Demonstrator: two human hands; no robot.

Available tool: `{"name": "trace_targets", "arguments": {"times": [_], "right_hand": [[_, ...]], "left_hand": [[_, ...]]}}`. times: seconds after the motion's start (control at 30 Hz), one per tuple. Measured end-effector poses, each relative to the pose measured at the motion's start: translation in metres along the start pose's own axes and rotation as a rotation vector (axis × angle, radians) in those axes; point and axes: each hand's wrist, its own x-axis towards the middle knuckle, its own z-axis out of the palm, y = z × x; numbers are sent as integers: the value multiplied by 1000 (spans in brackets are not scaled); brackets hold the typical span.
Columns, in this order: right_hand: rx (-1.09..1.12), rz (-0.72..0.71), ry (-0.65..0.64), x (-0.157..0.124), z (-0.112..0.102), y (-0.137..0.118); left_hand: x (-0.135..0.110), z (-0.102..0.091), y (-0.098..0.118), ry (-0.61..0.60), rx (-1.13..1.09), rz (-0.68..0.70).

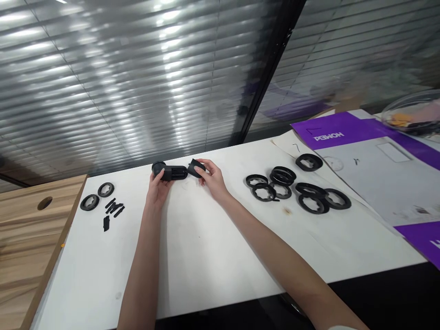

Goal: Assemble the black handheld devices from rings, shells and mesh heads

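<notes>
My left hand (158, 185) is closed around a black plastic housing (177, 173) with a round end on the left and a long slotted opening toward the right. My right hand (212, 178) pinches a smaller black cover-like piece (195, 168), held tilted at the housing's right end. Whether the two pieces touch there, I cannot tell. Both are held over the far part of the white table (206, 256). What exactly these black parts belong to does not show.
Black rings (90, 202) and several small black strips (115, 208) lie at left. More black rings (282, 175) lie in a loose group at right, beside purple and white printed sheets (371, 169). A clear container (412, 112) sits far right. Blinds (137, 82) stand behind the table.
</notes>
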Motion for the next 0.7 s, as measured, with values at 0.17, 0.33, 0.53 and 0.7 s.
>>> {"name": "trace_targets", "arguments": {"times": [0.17, 0.33, 0.53, 0.7], "right_hand": [[16, 45, 7, 0, -1, 1], [-15, 23, -10, -1, -2, 0], [-30, 8, -19, -1, -2, 0], [-48, -1, -32, 0, -2, 2]], "left_hand": [[-1, 2, 0, 6, -3, -1], [-3, 3, 1, 14, 1, -1], [-3, 4, 1, 15, 10, -4], [-2, 3, 1, 15, 15, -5]]}}
